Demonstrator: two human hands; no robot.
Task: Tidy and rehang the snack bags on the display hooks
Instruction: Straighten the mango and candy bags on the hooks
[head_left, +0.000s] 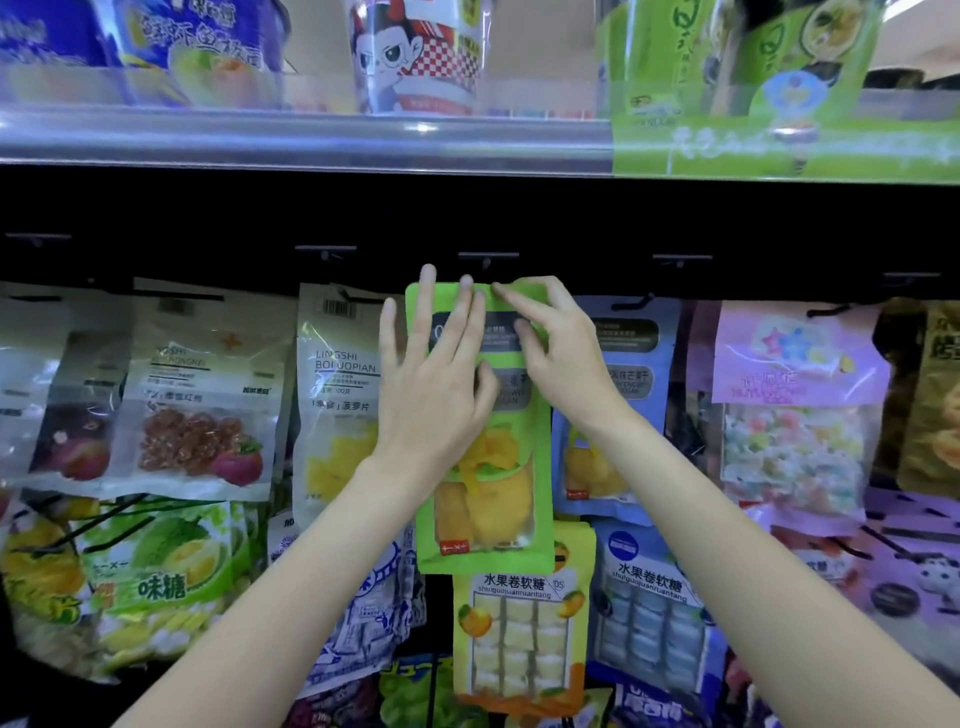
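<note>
1. Green bag (485, 467) sits just under the middle hook (487, 258), not clearly on it yet. Could drop if released.
2. Left hand (431, 384) lies flat, fingers straight. No real hold.
3. Right hand (558, 353) pinches its top edge, might miss the hook.

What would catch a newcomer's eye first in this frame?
Dead centre, both hands meet on a green snack bag of yellow dried fruit: the left hand lies flat on its front, and the right hand pinches its top edge just below an empty hook. Around it hang other bags, a blue one to its right, and cup noodles stand on the shelf above.
</note>
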